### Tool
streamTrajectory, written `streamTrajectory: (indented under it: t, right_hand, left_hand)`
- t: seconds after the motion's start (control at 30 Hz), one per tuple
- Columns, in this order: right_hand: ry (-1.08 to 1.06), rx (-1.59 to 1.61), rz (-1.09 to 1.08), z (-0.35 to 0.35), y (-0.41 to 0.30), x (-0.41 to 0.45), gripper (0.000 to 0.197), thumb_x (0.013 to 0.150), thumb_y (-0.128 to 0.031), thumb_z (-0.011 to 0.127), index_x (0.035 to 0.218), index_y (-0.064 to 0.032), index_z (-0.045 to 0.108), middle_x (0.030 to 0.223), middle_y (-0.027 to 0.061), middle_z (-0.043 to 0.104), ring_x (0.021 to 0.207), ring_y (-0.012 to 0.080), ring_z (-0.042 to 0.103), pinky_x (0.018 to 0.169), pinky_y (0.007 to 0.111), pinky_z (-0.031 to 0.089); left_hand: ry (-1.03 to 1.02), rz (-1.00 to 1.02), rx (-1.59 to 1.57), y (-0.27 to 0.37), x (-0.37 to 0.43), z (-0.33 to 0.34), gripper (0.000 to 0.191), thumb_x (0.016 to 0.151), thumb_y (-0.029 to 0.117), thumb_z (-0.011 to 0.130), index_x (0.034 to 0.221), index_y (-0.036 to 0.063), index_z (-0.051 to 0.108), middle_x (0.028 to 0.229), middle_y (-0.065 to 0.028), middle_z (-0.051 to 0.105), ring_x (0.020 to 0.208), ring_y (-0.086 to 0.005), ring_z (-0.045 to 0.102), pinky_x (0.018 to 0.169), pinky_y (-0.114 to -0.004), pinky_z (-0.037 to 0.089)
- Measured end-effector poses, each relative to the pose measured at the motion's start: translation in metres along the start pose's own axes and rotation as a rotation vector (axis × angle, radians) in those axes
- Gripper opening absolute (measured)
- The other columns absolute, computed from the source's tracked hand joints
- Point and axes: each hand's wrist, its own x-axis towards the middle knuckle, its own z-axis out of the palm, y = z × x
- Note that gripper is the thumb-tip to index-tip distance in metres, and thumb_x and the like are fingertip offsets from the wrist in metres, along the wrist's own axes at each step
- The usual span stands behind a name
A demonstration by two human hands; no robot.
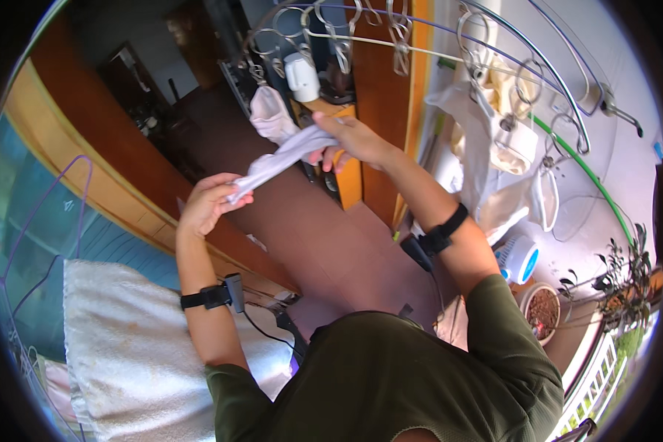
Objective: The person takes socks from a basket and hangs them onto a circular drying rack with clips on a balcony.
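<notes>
A narrow white cloth item (pixel 287 152), possibly a sock, is stretched between both hands. Its lower left end is pinched by my left hand (pixel 212 201), and its upper right end is held in my right hand (pixel 353 141). Just behind it a pale cloth piece (pixel 272 115) hangs from a metal clip (pixel 257 74). Above my right hand runs a curved hanging rack (pixel 375 41) with several rings and clips. White garments (pixel 475 143) hang from its clips on the right.
A white towel (pixel 127 342) hangs at lower left beside a purple wire hanger (pixel 47 199). A white kettle (pixel 302 77) stands on a wooden cabinet (pixel 349 179). At right are a green hose (pixel 591 171), a small fan (pixel 519 259) and a potted plant (pixel 541 312).
</notes>
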Motion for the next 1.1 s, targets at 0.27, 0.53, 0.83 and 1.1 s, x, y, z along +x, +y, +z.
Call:
streamTrajectory:
  t: [0.27, 0.53, 0.83, 1.1]
  right_hand:
    - [0.14, 0.397, -0.191, -0.02, 0.017, -0.006, 0.033, 0.097, -0.034, 0.062, 0.107, -0.003, 0.067, 0.098, 0.0079, 0.072, 0.087, 0.0155, 0.07, 0.074, 0.032, 0.06]
    - [0.291, -0.222, 0.014, -0.025, 0.048, -0.003, 0.041, 0.084, -0.034, 0.076, 0.107, -0.0009, 0.069, 0.089, 0.0118, 0.071, 0.082, 0.0226, 0.071, 0.072, 0.034, 0.057]
    - [0.043, -0.27, -0.43, 0.079, -0.01, -0.051, 0.025, 0.088, -0.021, 0.073, 0.076, -0.002, 0.063, 0.065, 0.0009, 0.058, 0.06, 0.0068, 0.049, 0.057, 0.026, 0.042]
    - [-0.148, 0.058, -0.309, 0.082, -0.001, -0.045, 0.014, 0.089, -0.011, 0.072, 0.085, 0.0017, 0.067, 0.078, 0.0049, 0.068, 0.068, 0.0071, 0.062, 0.059, 0.022, 0.049]
  left_hand:
    - [-0.005, 0.137, -0.178, 0.0, -0.006, -0.011, 0.012, 0.091, 0.008, 0.066, 0.101, 0.0015, 0.064, 0.098, -0.0074, 0.069, 0.083, -0.0124, 0.068, 0.072, -0.024, 0.06]
    - [-0.061, 0.187, -0.119, 0.019, -0.013, 0.029, 0.013, 0.092, 0.012, 0.067, 0.099, 0.0011, 0.064, 0.082, -0.0059, 0.068, 0.062, -0.0099, 0.064, 0.053, -0.02, 0.051]
    - [-0.097, 0.213, 0.018, 0.029, -0.027, 0.086, 0.017, 0.09, 0.013, 0.072, 0.097, 0.0063, 0.058, 0.08, -0.0032, 0.066, 0.058, -0.0058, 0.058, 0.048, -0.018, 0.043]
    - [-0.194, 0.282, -0.135, 0.023, -0.032, 0.087, 0.025, 0.089, 0.005, 0.069, 0.109, 0.0054, 0.054, 0.09, -0.005, 0.067, 0.077, -0.009, 0.062, 0.066, -0.022, 0.048]
